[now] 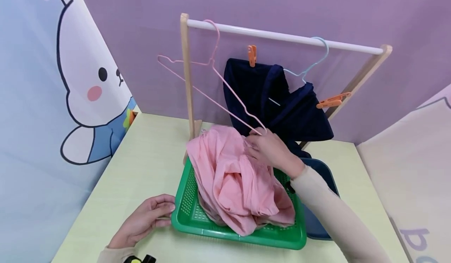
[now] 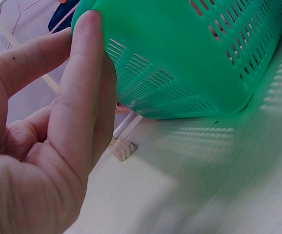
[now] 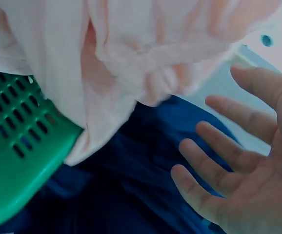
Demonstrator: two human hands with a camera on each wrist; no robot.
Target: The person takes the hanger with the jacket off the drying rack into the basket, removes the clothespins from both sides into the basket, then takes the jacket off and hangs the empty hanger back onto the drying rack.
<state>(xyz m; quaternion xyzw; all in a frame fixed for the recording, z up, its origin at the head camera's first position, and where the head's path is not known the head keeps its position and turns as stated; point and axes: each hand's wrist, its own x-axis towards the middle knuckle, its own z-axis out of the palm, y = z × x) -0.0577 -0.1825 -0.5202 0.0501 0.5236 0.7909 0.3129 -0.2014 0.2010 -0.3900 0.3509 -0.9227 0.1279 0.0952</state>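
A person works with both bare hands over a pale table. In the middle sits a green basket with slotted sides, and a crumpled pink garment lies heaped inside it, rising above the rim and draping over the back.

The left hand is at the basket's left side, its fingertips touching the rim; whether they pinch the edge, one cannot tell. The right hand is at the garment's upper right, just in front of the lower right end of a pink hanger; the right wrist view shows its fingers loosely spread, nothing in them, beside the pink cloth.

The pink hanger hooks over the left end of a white rod on a wooden stand. Farther right, a light blue hanger carries a navy garment, with one orange clip on its left shoulder and another orange clip on its right. A dark blue container stands beside the basket, partly covered by the right sleeve.
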